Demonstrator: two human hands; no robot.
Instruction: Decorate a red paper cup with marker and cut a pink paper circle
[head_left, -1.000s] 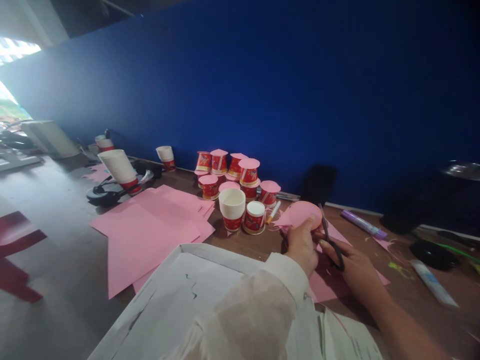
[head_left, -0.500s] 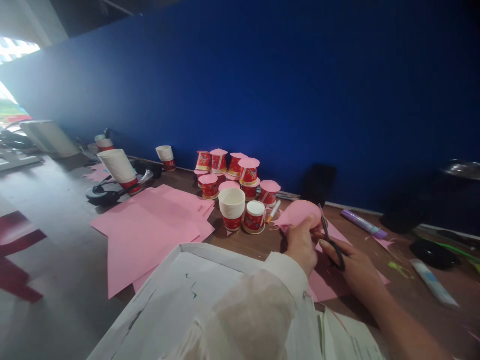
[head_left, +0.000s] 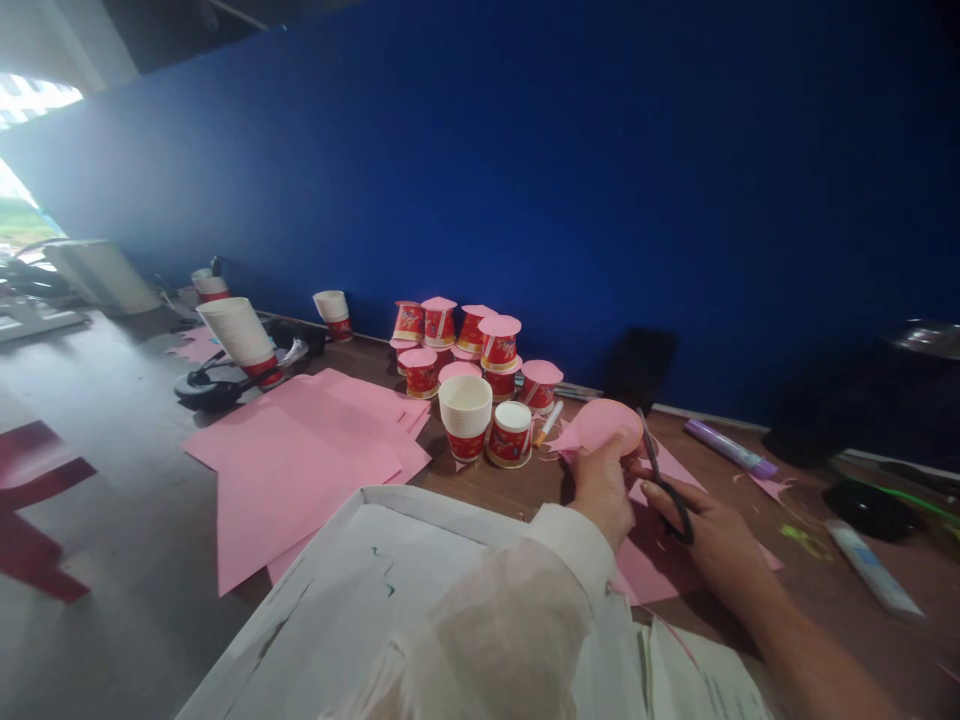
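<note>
My left hand (head_left: 604, 492) is closed on a piece of pink paper (head_left: 606, 424) whose far edge is rounded; a ragged point sticks out on its left. My right hand (head_left: 709, 535) grips black-handled scissors (head_left: 681, 518), their blades pointing up along the right edge of the rounded paper. Beneath both hands lies more pink paper (head_left: 654, 572). Left of my left hand stand an upside-down red cup (head_left: 510, 440) with a white base on top and a stack of white and red paper cups (head_left: 465, 412). A white marker with an orange end (head_left: 549, 424) lies nearby.
Upside-down red cups topped with pink paper discs (head_left: 500, 325) are piled by the blue partition (head_left: 480, 180). Pink sheets (head_left: 300, 460) and a white box lid (head_left: 337, 590) lie left. A purple glue tube (head_left: 729, 448), a white tube (head_left: 874, 568) and a black mouse (head_left: 870, 508) lie right.
Both hands, the scissors and the pink paper hold almost the same pose. The whole view has shifted very slightly.
</note>
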